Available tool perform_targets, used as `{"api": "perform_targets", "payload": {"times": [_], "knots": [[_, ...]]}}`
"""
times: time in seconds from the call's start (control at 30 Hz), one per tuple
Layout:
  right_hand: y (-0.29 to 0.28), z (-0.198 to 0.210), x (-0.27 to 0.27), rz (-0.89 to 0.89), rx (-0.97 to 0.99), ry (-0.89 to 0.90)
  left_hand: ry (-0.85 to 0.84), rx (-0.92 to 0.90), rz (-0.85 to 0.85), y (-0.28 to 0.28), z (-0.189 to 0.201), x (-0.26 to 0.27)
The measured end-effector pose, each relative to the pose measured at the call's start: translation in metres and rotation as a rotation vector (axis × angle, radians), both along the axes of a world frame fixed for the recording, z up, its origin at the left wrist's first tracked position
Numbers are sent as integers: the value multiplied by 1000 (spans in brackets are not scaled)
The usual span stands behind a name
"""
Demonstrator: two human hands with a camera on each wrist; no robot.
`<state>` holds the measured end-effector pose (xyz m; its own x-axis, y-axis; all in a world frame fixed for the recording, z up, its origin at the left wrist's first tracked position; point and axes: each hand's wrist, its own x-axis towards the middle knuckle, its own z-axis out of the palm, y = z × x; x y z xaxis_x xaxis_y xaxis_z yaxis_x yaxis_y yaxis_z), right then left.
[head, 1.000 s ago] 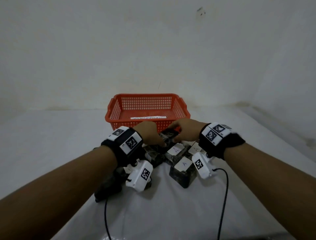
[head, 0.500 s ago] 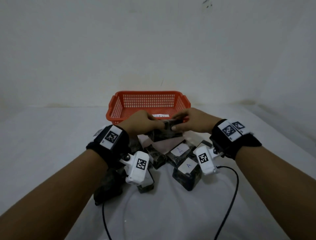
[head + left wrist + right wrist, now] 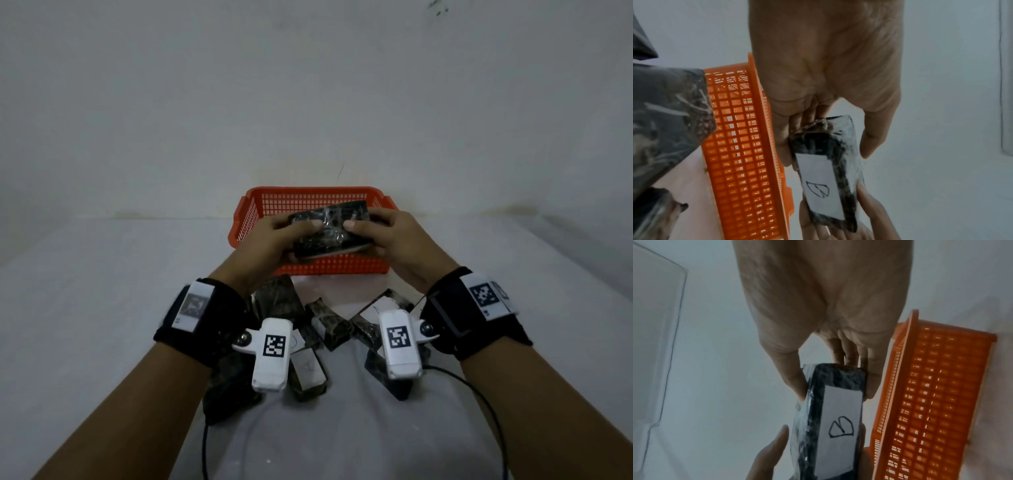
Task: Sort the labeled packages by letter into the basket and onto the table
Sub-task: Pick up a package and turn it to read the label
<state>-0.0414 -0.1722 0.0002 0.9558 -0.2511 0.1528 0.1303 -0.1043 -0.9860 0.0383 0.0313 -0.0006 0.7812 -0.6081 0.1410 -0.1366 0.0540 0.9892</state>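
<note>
Both hands hold one dark wrapped package [image 3: 330,228] above the near side of the orange basket [image 3: 335,267]. My left hand [image 3: 301,236] grips its left end and my right hand [image 3: 370,233] grips its right end, thumbs on the near face. In the left wrist view the package [image 3: 844,146] shows a white label [image 3: 818,178] underneath, marked B. The right wrist view shows the same package [image 3: 838,376] and label [image 3: 840,426] beside the basket [image 3: 931,402]. Several dark packages [image 3: 308,371] with white labels lie in a pile below my wrists.
The basket [image 3: 740,146] stands on the white table [image 3: 102,308], close to the back wall. A package [image 3: 380,306] in the pile lies just before the basket's front wall. Black cables [image 3: 493,411] trail from the wrist cameras over the near table.
Both hands have lifted the package off the pile, carried it up and forward over the basket, and turned it so its label faces down.
</note>
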Motion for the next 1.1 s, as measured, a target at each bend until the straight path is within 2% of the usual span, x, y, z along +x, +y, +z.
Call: {"api": "perform_targets", "payload": {"times": [0.13,0.23,0.43,0.6,0.73,0.9,1.03,1.1], "knots": [[10,-7,8,-37,-33,-37,-54,5,74,6,-4,4],[16,-10,11,15,-42,-15,-117,39,78,10,-3,5],[24,-10,12,-37,25,-53,-4,-14,-6,11,-5,6],[24,-12,7,68,98,5,-33,-34,96,20,-10,11],[23,-17,3,42,114,-49,-10,-57,34,26,-11,9],[27,-25,6,48,95,-69,-135,31,35,31,-9,1],[31,-26,2,23,57,-112,-136,37,-17,32,-10,-5],[31,-27,0,25,34,-120,-174,58,16,33,-10,-7]]}}
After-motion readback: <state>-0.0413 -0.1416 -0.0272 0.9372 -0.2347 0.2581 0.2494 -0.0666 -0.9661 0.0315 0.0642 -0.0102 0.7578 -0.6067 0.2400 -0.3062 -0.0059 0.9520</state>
